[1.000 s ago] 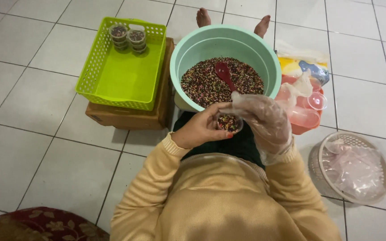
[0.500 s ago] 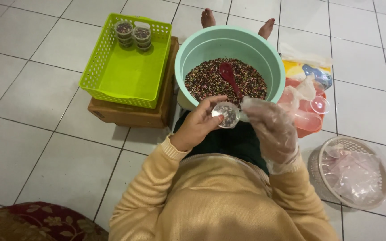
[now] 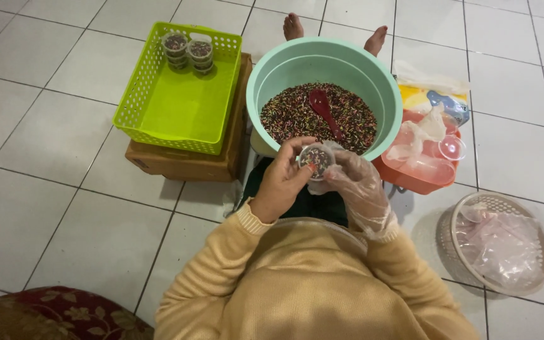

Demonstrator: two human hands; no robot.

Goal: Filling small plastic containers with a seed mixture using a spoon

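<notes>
While small clear cup (image 3: 317,161) of sprinkles was pinched between bare left hand (image 3: 283,181) and gloved right hand (image 3: 355,186), fingers closed round rim; judged light, thin, crushable, best held by sides.

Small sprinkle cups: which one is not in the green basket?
The small cup held between the left hand and gloved right hand; the others sit stacked in the green basket's far corner.
</notes>
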